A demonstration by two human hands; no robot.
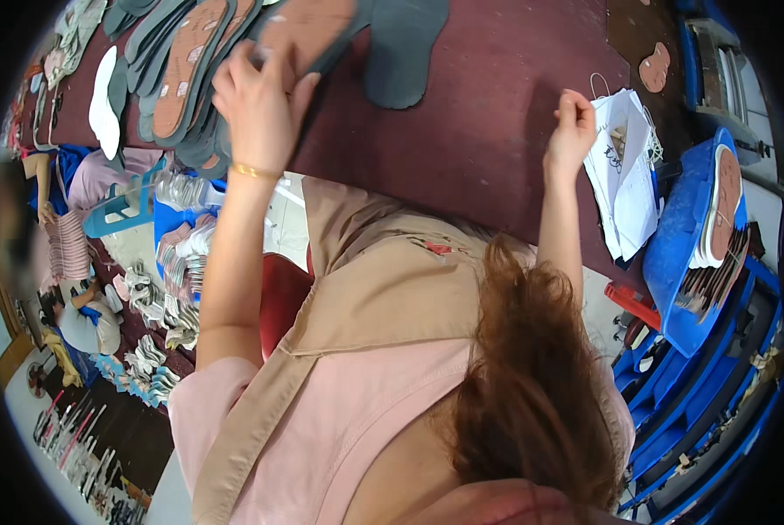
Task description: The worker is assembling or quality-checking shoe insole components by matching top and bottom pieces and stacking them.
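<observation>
My left hand (pixel 262 109), with a thin bracelet at the wrist, is at the near end of a brown insole (pixel 311 31) at the table's far edge. Its fingers bend over that insole, which looks slightly blurred and lies over a dark grey one. To its right a single dark grey insole (pixel 405 54) lies flat. Left of the hand, many grey insoles with brown pieces (pixel 182 74) overlap in a fanned pile. My right hand (pixel 574 131) is raised by the table's right side, fingers curled together; whatever they may hold is hidden.
The dark red table (pixel 488 131) spans the front. At its right edge are white papers (pixel 621 166) and a blue bin (pixel 685 262) holding insoles. Blue racks (pixel 707 394) stand lower right. A white insole (pixel 105 105) lies left; beyond it are stacked shoe parts (pixel 177 258) and another person (pixel 90 319).
</observation>
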